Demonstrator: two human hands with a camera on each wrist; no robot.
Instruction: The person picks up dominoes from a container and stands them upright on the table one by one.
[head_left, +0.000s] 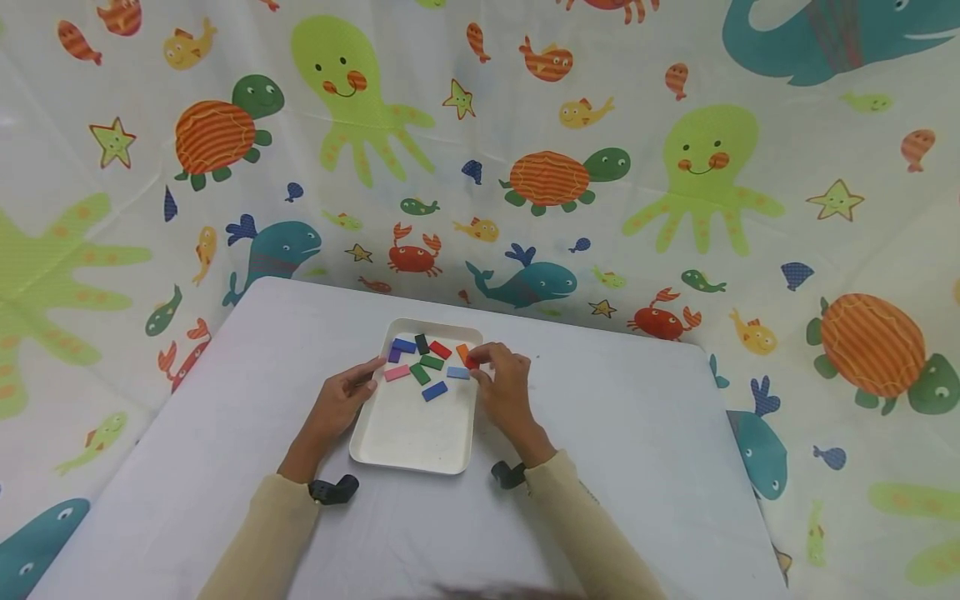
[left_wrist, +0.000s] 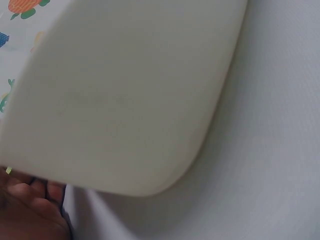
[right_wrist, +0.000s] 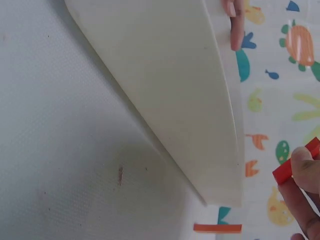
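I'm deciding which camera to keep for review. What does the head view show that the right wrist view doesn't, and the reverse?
Only the head view shows the pink, green and blue blocks lying inside the tray, and the person's sleeves. Only the right wrist view shows the tray's broad outer surface. Both show the tray, the red block pinched in the right hand, part of the left hand, and the sea-creature backdrop.

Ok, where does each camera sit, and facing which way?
Head: on the head, facing forward and down at the shallow white rectangular tray; left hand, right hand, beige sleeves show.
Left wrist: on that wrist, facing the tray's outside; left hand at lower left.
Right wrist: likewise; right hand pinches a red rectangular block, left fingers at top.
Both wrist views share the tray.
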